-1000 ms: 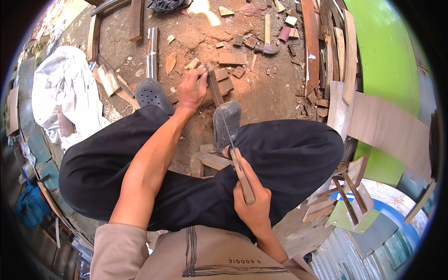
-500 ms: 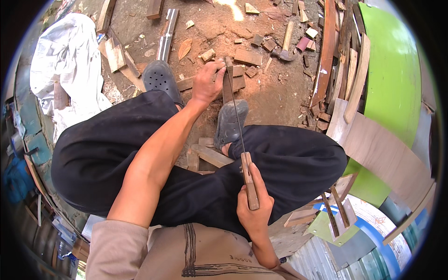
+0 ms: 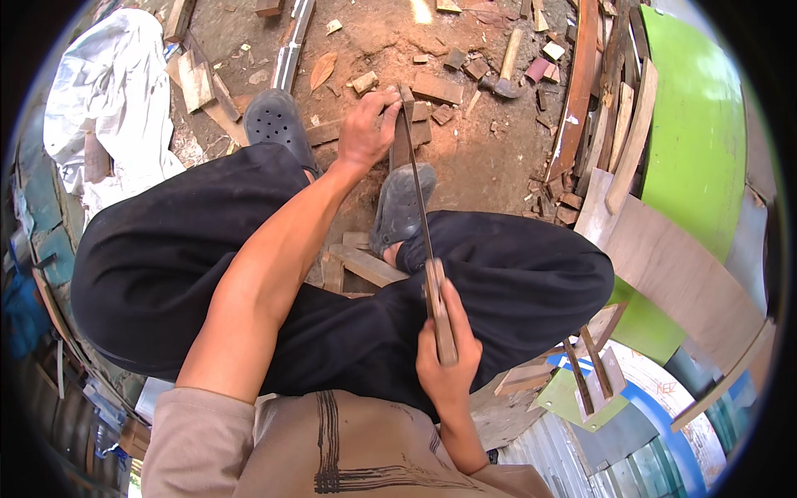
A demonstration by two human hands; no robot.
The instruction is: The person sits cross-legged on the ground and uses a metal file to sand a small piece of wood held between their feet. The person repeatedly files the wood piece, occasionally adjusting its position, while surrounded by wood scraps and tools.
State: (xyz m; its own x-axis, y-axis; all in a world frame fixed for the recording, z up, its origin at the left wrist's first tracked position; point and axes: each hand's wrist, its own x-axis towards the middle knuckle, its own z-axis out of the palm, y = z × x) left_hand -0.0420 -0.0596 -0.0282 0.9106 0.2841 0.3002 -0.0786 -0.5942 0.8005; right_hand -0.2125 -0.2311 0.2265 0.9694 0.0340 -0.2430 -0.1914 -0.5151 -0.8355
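Note:
My right hand (image 3: 448, 357) is wrapped round the wooden handle of a handsaw (image 3: 438, 311). Its thin blade runs away from me, seen nearly edge-on, to a narrow wood strip (image 3: 401, 145). At the strip's far end the fingers of my left hand (image 3: 367, 131) are closed on it, close beside the blade. My right foot, in a grey clog (image 3: 404, 203), is at the strip's near end. Offcuts (image 3: 422, 133) lie beside and under the strip. Whether the teeth are inside a cut is too small to tell.
A hammer (image 3: 506, 70) lies among scattered wood blocks on the dusty ground. Long boards (image 3: 577, 91) and a green panel (image 3: 693, 124) line the right side. A white cloth (image 3: 112, 100) is at the left, and more offcuts (image 3: 365, 264) lie between my legs.
The view has shifted slightly, so the ground sits a little higher and further left. Both hands keep their holds, and the saw stays against the strip with little visible movement.

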